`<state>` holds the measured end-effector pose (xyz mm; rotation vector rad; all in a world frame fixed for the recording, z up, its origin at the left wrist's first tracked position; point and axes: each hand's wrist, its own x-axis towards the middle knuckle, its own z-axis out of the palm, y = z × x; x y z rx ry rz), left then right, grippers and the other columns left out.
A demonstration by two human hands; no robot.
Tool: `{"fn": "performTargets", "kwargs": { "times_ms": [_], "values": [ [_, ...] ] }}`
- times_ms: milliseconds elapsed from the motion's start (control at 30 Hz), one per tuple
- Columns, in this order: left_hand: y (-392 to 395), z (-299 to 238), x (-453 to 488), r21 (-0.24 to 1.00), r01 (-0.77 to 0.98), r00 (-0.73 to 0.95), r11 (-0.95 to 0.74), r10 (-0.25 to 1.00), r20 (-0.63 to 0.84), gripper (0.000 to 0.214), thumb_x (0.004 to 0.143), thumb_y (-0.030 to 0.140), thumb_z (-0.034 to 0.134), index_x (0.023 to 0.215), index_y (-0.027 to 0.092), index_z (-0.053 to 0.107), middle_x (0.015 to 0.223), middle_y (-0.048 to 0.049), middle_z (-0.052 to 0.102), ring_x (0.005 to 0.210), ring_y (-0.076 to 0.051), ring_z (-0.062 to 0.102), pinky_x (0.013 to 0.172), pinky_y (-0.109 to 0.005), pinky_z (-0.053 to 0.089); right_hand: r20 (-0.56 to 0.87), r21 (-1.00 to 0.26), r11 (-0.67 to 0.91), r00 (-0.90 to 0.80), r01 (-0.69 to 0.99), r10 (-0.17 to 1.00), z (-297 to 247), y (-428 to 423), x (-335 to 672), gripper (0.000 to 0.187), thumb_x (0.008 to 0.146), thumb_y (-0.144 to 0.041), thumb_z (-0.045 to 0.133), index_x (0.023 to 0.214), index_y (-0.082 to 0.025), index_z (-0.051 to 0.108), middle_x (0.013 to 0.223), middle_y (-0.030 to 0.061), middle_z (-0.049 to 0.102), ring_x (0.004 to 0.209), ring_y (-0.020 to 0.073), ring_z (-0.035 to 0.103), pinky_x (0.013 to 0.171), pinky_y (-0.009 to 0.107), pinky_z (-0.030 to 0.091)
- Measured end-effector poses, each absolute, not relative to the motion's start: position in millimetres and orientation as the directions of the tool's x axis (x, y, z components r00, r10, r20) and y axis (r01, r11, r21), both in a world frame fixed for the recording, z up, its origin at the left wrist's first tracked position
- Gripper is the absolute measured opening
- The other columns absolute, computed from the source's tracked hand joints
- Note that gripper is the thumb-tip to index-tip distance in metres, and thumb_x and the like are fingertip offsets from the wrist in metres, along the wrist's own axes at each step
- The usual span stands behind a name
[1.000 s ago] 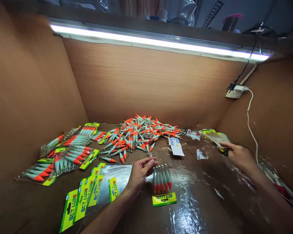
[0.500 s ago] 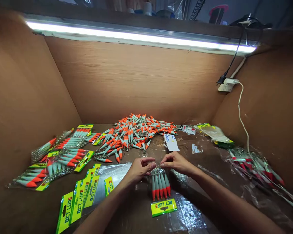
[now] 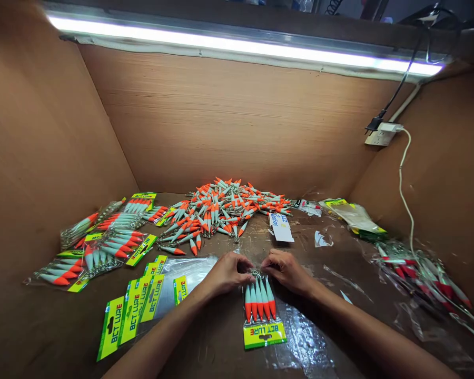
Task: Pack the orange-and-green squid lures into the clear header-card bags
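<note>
A clear bag with a yellow-green BCT LURE header lies in front of me, holding several pale lures with orange tips. My left hand and my right hand rest on the bag's far end, one at each side, fingers curled and pinching the plastic by the lures' hook ends. Just left of my left hand lies a fan of empty bags with the same header.
A big heap of loose orange-and-pale lures sits at the back of the wooden table. Filled packs lie at the left, more bagged lures at the right. A white label, plastic scraps, cardboard walls, a wall socket with cable.
My right hand came back from the far right to the bag. Both hands now press lower on its far end, and the lures sit further down toward the header.
</note>
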<state>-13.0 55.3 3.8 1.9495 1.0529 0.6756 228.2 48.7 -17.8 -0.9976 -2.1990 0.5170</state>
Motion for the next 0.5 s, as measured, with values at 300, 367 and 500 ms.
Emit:
{"fn": "performTargets", "kwargs": {
  "times_ms": [300,367,500],
  "values": [
    [40.0,-5.2,-10.9,0.697,0.536,0.567,-0.477,0.814,0.122,0.102,0.05,0.044,0.092,0.142,0.029,0.052,0.139,-0.0104,0.06,0.122,-0.035,0.057,0.102,-0.043,0.042,0.448,-0.489,0.663,-0.489,0.567,0.748,-21.3,44.4,233.8,0.011,0.093,-0.023,0.062,0.088,-0.019,0.071,0.083,0.0036,0.061,0.078,0.0167,0.058,0.068,0.026,0.044],
    [36.8,-4.1,-9.9,0.686,0.549,0.573,-0.477,0.813,0.107,0.094,0.054,0.044,0.091,0.14,0.029,0.054,0.132,-0.0091,0.065,0.117,-0.034,0.061,0.097,-0.04,0.045,0.446,-0.49,0.674,-0.505,0.553,0.739,-17.8,44.3,235.5,0.013,0.093,-0.025,0.062,0.091,-0.02,0.073,0.084,0.0042,0.063,0.078,0.0168,0.06,0.069,0.026,0.046],
    [29.5,0.1,-10.3,0.668,0.537,0.583,-0.516,0.799,0.148,0.076,0.062,0.045,0.088,0.132,0.03,0.062,0.121,-0.0072,0.072,0.107,-0.031,0.067,0.092,-0.037,0.048,0.43,-0.499,0.736,-0.606,0.459,0.669,-12.5,40.3,241.9,0.022,0.096,-0.027,0.058,0.113,-0.028,0.073,0.113,0.0073,0.069,0.099,0.0195,0.066,0.085,0.031,0.051]
  ]
}}
